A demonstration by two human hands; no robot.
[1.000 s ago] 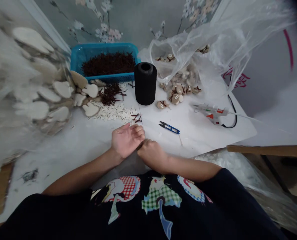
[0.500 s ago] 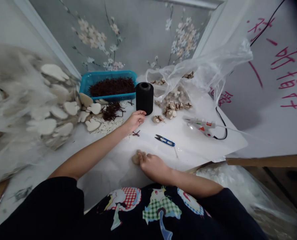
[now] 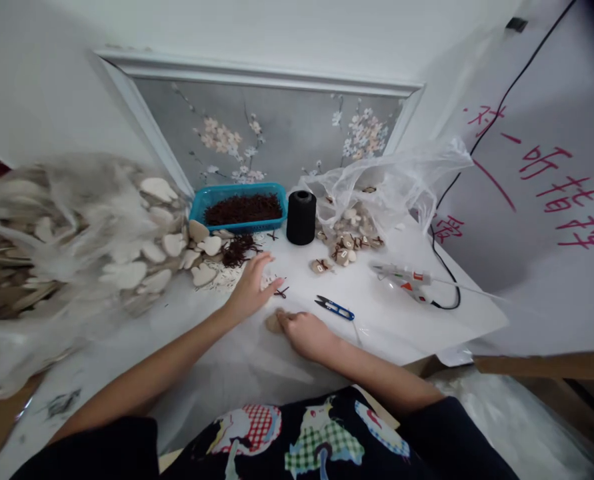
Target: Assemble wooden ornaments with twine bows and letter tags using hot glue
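My left hand (image 3: 251,288) hovers over the table with thumb and fingers apart and nothing visible in it. Close by its thumb lies a small dark brown bow (image 3: 281,292). Closer to my body, my right hand (image 3: 305,333) is closed, its fingers pressed on a small beige felt piece (image 3: 273,324) at the tabletop. Part of that piece is hidden under the fingers. Blue-handled thread snips (image 3: 335,307) lie just beyond my right hand. Finished beige pieces with brown bows and small white tags (image 3: 321,266) sit farther back.
A blue basket (image 3: 195,212) of brown bows stands at the back, beside a black thread cone (image 3: 301,220). Plastic bags of felt shapes (image 3: 121,273) crowd the left. A glue gun (image 3: 409,283) with its cord lies right, near another clear bag (image 3: 397,177).
My left hand has drawn back from beside the black thread cone, toward me and left, and its fingers have spread. The right hand stays on the felt piece. The camera view has tilted up.
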